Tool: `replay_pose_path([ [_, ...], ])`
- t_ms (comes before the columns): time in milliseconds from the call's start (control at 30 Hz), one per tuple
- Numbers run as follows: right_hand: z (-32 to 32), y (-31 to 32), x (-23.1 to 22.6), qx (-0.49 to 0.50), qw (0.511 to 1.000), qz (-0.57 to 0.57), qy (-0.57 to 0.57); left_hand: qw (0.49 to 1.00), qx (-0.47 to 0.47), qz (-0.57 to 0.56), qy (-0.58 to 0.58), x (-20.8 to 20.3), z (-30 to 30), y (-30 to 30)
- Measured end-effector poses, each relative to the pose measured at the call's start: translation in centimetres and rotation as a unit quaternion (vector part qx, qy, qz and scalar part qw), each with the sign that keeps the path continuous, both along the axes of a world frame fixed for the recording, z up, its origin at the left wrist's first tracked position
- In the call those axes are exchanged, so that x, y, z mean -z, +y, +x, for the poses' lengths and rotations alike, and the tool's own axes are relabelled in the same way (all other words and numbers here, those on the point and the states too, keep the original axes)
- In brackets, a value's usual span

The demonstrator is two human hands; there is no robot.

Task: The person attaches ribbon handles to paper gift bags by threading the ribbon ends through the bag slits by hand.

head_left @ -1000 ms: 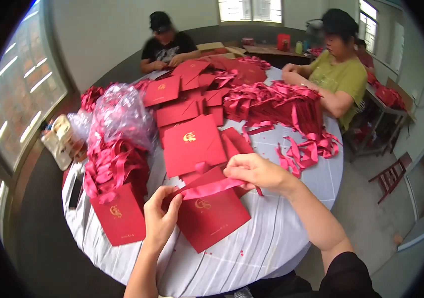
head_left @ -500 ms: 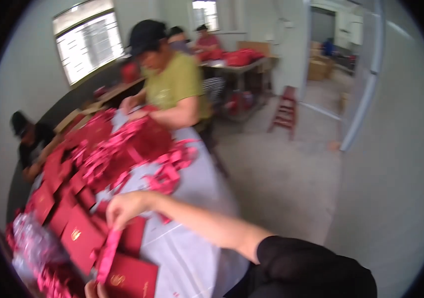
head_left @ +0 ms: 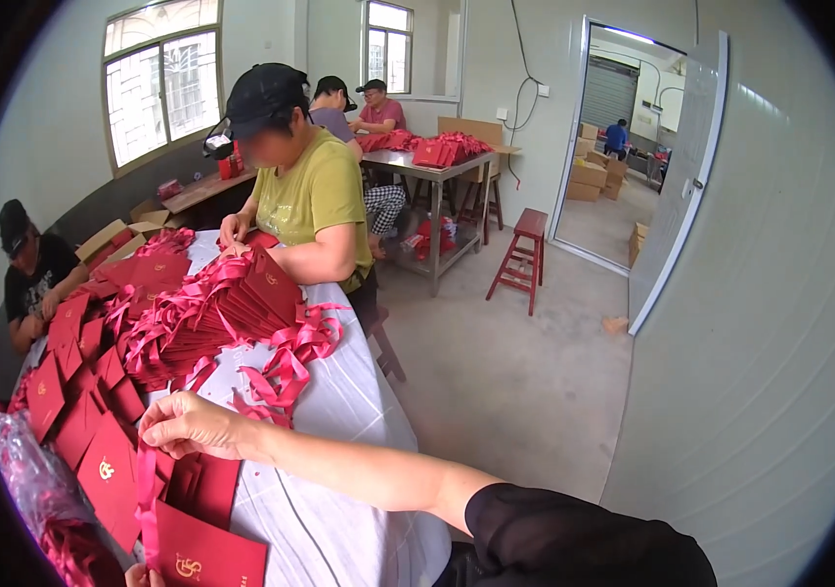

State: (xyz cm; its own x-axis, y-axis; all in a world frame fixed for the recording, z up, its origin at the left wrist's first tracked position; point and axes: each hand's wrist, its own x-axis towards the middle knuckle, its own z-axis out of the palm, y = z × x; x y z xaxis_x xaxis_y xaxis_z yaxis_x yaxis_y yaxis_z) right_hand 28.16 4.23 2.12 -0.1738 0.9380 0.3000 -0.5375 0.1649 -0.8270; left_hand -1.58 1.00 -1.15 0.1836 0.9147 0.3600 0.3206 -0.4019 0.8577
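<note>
My right hand [head_left: 193, 427] reaches across from the right, thumb and finger pinched on the upper end of a pinkish-red ribbon [head_left: 147, 494]. The ribbon hangs taut down to my left hand [head_left: 144, 576] at the lower edge. Only a few fingertips of that hand show, closed on the ribbon's lower part. Just right of the ribbon lies a flat red card piece [head_left: 217, 553] with a gold emblem. Another red piece with a gold emblem [head_left: 108, 479] leans to the left, beside more overlapping ones.
A large pile of red pieces with ribbons [head_left: 232, 313] covers the far part of the white-covered table [head_left: 359, 430]. Clear plastic wrapping [head_left: 31, 470] lies at left. A co-worker in yellow-green [head_left: 320, 186] stands beyond; others sit farther off. A red stool [head_left: 520, 259] stands near the doorway.
The view has turned and steadied. My right hand appears farther left, still pinching the ribbon, which now hangs more upright. My left fingertips remain at its lower end.
</note>
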Motion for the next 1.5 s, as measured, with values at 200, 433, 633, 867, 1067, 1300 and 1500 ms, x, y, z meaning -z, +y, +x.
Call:
replay_pose_path([
  [200, 0.7, -0.3, 0.2, -0.024, 0.998, 0.036, 0.055, 1.0, 0.0, 0.011, 0.022, -0.5, 1.7, -0.3],
  [433, -2.7, -1.3, -0.1, -0.14, 0.98, 0.035, 0.136, 0.996, 0.002, 0.078, 0.029, 0.6, 0.3, 0.3],
  [633, -2.6, -2.8, 0.4, -0.15, 0.988, 0.014, -0.035, 0.996, -0.008, 0.052, 0.068, -0.6, 2.0, -0.4],
  [867, -5.6, -3.4, 0.0, -0.164, 0.968, -0.05, -0.186, 0.996, -0.061, 0.029, 0.062, 1.6, -1.0, 0.6],
  [1067, -3.3, -3.7, 0.2, -0.079, 0.971, -0.083, -0.212, 0.984, -0.048, 0.11, 0.128, 0.5, 2.4, 0.3],
  [1300, -4.9, -3.2, 0.3, -0.107, 0.975, -0.051, -0.188, 0.986, -0.071, 0.096, 0.117, 0.9, 1.0, -0.2],
  [1500, -4.3, -4.3, -0.3, -0.086, 0.971, -0.065, -0.213, 0.989, -0.04, 0.103, 0.095, 1.0, 1.8, 0.2],
])
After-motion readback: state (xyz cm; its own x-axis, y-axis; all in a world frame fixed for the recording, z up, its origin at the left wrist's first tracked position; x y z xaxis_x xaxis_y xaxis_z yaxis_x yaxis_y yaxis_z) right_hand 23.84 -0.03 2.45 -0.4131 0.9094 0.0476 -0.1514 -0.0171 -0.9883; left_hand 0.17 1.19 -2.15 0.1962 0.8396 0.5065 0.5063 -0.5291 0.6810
